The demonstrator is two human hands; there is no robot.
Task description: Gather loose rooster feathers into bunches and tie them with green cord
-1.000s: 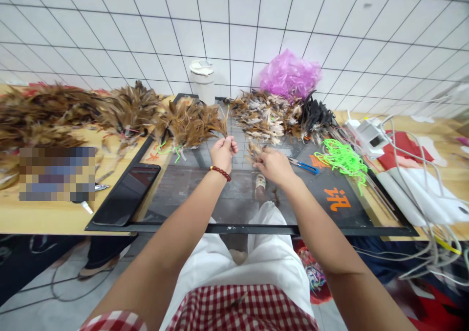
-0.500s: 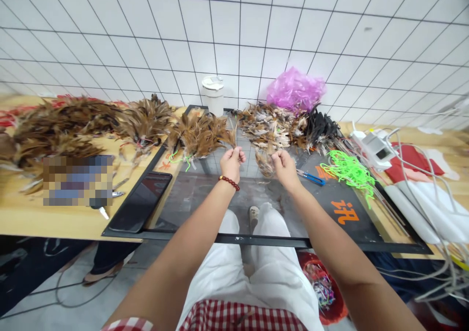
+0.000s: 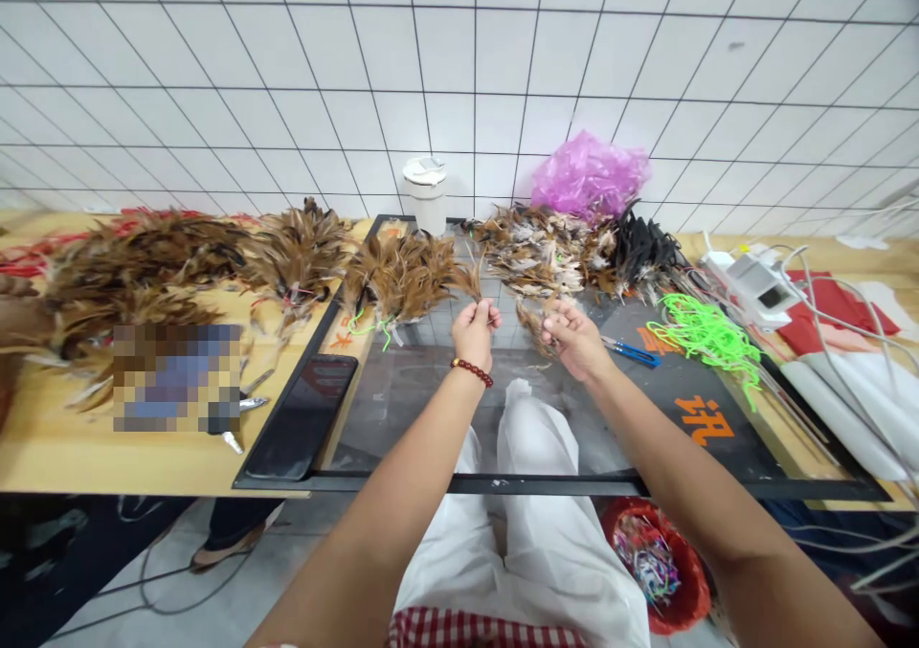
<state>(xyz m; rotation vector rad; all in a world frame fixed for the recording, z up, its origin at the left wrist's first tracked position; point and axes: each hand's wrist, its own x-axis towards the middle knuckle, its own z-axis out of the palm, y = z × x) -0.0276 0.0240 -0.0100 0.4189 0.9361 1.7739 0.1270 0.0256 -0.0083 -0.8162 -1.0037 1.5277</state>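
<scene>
My left hand, with a beaded bracelet at its wrist, pinches a few upright brown feathers by their lower ends. My right hand is a short way to the right, thumb and fingertips pressed together on what looks like a brown feather, partly hidden. Beside those fingertips, a small loose heap of brownish feathers lies on the glass panel. Behind my left hand spreads a brown feather bunch with green ties. A mixed pale and brown feather pile lies beyond my right hand.
Blue snips and green cord lie to the right, near a white device with cables. A phone rests at left. At the back stand a white cup and pink bag. Another person's blurred hand shows far left.
The view has shifted slightly, so everything sits further right. My right hand's fingers have rolled a little, and another person's hand has entered at the far left. My left hand keeps its feathers.
</scene>
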